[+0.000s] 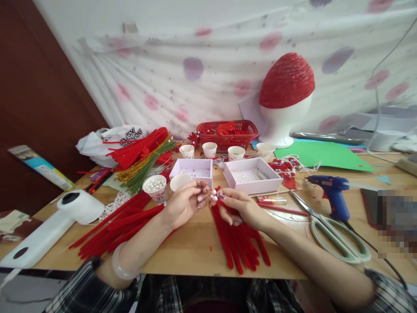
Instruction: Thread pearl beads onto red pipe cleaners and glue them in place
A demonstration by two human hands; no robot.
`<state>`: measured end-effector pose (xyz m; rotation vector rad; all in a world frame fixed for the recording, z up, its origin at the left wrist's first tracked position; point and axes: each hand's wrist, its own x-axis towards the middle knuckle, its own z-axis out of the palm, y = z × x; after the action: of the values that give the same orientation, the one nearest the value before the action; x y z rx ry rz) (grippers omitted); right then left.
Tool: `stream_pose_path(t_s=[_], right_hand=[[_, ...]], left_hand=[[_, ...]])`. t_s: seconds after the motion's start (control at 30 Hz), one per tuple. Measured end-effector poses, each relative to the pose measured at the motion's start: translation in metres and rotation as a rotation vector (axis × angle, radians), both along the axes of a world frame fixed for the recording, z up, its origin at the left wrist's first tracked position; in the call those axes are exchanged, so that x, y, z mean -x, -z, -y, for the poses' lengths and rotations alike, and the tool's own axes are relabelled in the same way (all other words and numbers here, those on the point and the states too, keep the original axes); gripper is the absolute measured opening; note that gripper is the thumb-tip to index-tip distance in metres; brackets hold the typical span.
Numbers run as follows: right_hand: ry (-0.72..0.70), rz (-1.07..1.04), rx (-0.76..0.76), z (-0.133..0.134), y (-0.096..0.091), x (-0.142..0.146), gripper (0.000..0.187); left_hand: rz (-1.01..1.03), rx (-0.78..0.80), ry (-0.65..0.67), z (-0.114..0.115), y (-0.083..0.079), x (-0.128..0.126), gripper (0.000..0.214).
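- Red pipe cleaners (239,243) are lying fanned on the bench (192,252), at 6 o'clock of the hands.
- Right hand (241,208): fingers are closing in a tight pinch on the pearl beads (214,194) from 3 o'clock.
- Left hand (184,203): fingers are pinching the same beads from 9 o'clock.
- Judged step: beads being seated on a red tip. This is calling for a steady, fine grip.
- Cup of pearls (155,187) is standing at 10 o'clock.
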<state>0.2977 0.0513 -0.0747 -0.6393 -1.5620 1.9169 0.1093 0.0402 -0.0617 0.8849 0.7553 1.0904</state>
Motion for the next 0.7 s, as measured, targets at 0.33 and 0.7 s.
stream_pose_path(t_s=[0.33, 0.7], right_hand=[[-0.104, 0.063, -0.050, 0.0045, 0.0005, 0.0036, 0.028], [-0.076, 0.037, -0.090, 0.0058, 0.0021, 0.0071, 0.025]], left_hand=[[0.258, 0.087, 0.088, 0.0063, 0.0041, -0.0033, 0.017], [0.292, 0.109, 0.099, 0.0070, 0.0054, -0.0066, 0.022]])
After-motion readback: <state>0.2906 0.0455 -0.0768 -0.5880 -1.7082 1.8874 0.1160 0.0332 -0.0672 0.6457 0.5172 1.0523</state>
